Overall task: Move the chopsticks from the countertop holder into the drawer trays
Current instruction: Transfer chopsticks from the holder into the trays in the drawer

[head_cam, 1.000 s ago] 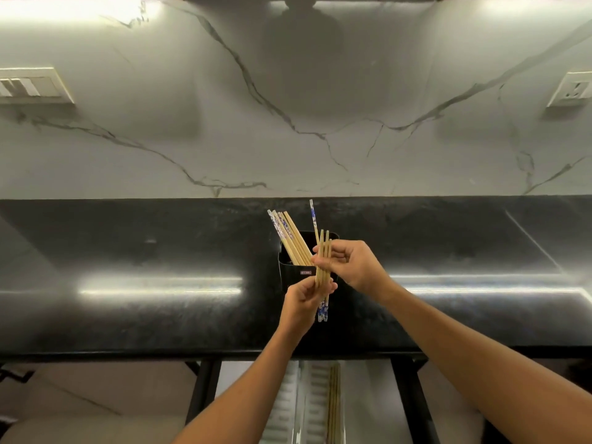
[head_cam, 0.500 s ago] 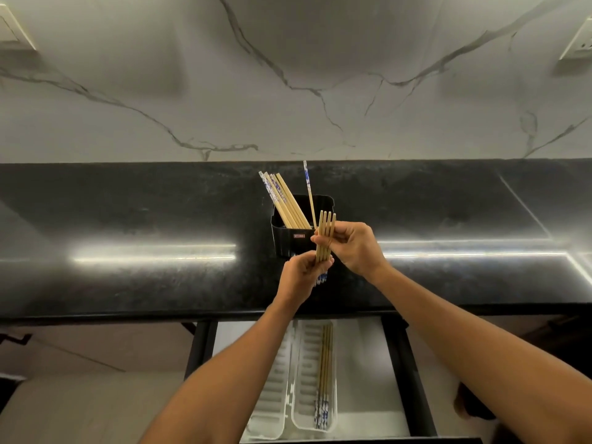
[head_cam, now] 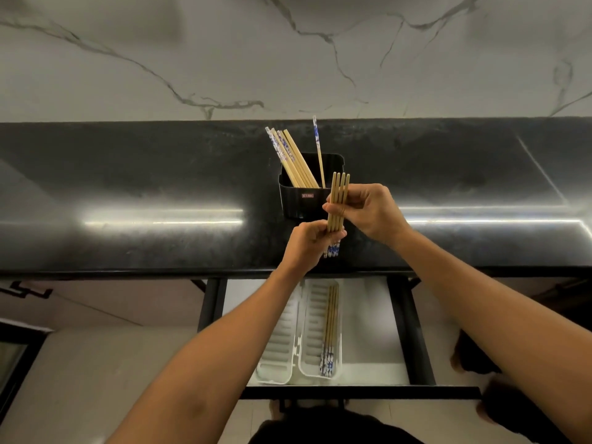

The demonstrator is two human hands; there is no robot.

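A black holder (head_cam: 299, 200) stands on the dark countertop (head_cam: 128, 193) with several wooden chopsticks (head_cam: 293, 158) leaning in it. Just in front of the holder, both hands grip a bundle of several chopsticks (head_cam: 339, 200) held upright, blue-patterned ends down. My right hand (head_cam: 371, 209) pinches the bundle near its middle. My left hand (head_cam: 307, 243) closes around its lower part. Below the counter's edge the drawer (head_cam: 413, 334) is pulled out. It holds two white ribbed trays; the right tray (head_cam: 312, 322) has several chopsticks (head_cam: 330, 328) lying in it, and the left tray (head_cam: 282, 344) shows none.
A white marble backsplash (head_cam: 288, 59) rises behind the counter. The drawer's black front rail (head_cam: 352, 392) crosses near the bottom of the view. White drawer floor (head_cam: 368, 315) shows to the right of the trays.
The view has tipped downward, so the open drawer and its trays now show fully. Both hands still hold the bundle in front of the holder, squared up more evenly.
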